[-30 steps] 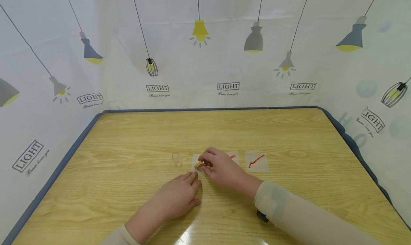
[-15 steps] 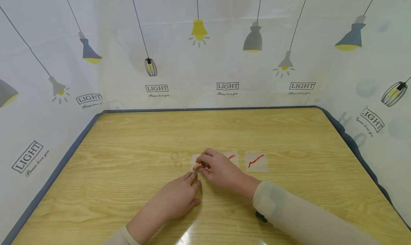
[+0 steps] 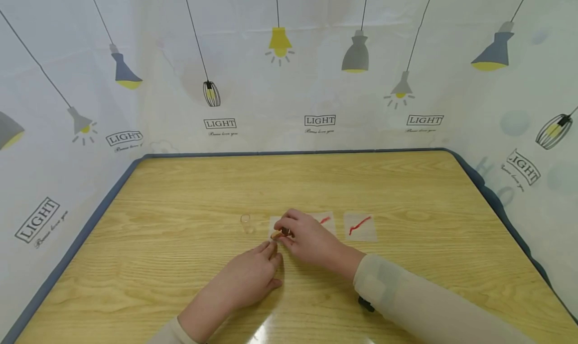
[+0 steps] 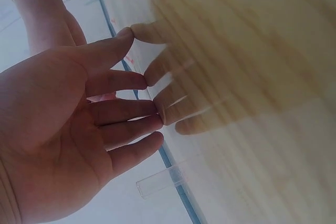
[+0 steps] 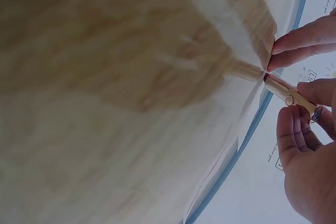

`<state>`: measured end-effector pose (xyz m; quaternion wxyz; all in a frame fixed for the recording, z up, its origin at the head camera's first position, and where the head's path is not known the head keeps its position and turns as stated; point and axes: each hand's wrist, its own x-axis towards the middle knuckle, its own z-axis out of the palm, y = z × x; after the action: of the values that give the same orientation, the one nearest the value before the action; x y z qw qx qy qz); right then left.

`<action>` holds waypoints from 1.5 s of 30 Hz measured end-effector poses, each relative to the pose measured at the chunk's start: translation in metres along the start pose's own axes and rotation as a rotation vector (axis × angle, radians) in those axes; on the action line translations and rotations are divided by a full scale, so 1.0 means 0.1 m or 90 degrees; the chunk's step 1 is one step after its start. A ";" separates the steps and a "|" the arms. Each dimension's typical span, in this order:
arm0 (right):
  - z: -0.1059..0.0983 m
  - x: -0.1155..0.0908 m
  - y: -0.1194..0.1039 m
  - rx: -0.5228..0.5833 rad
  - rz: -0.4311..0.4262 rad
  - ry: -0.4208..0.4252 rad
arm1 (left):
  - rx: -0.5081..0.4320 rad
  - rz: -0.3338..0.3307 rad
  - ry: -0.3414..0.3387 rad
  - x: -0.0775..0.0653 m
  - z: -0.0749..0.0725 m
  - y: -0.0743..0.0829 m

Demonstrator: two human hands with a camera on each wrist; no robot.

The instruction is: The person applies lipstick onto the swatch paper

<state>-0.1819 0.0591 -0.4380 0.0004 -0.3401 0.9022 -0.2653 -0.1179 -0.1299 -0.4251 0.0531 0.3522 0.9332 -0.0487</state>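
My right hand (image 3: 311,236) pinches a lipstick (image 5: 286,92), a slim gold tube with a dark red tip. That tip meets a white paper square (image 3: 273,224) near its lower left corner, and my hand covers much of the sheet. My left hand (image 3: 246,279) lies palm down, its straight fingertips at the same corner. In the left wrist view the fingers of my left hand (image 4: 79,124) stretch out over the shiny tabletop. Farther right are a second paper square (image 3: 330,228), partly hidden, and a third (image 3: 368,233), both with red strokes.
A small clear cylinder (image 3: 246,223) stands left of the papers. Under my right sleeve a black item (image 3: 366,304) shows. The wood-grain table (image 3: 180,193) has a blue border and meets a lamp-printed backdrop (image 3: 271,93) behind and at both sides.
My right hand has shifted a little left and toward me, bringing the lipstick tip down to the paper's lower left corner. My left hand has stayed in place.
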 end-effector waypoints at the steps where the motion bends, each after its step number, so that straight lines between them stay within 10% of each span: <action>1: 0.00 0.00 0.00 0.002 0.003 -0.003 | -0.001 0.000 -0.001 0.00 0.00 0.00; 45: -0.24 0.02 0.24 -0.010 0.113 0.013 | -0.065 -0.034 -0.022 0.00 -0.02 0.02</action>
<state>-0.2022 0.0842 -0.4284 0.0118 -0.2559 0.9307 -0.2609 -0.1169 -0.1278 -0.4228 0.0861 0.3231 0.9424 -0.0084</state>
